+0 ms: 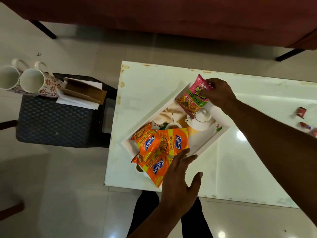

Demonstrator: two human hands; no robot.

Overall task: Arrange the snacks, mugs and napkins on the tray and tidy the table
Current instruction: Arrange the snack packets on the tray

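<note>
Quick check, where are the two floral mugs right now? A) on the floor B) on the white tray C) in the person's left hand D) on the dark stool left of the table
D: both floral mugs sit on the dark stool left of the table, next to the napkins; the tray holds only snack packets, and the left hand is open and empty.

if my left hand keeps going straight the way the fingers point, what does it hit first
Most likely the orange Kurkure packets in the white tray: the left hand is open, fingertips at their near edge. Its height above them is unclear.
</note>
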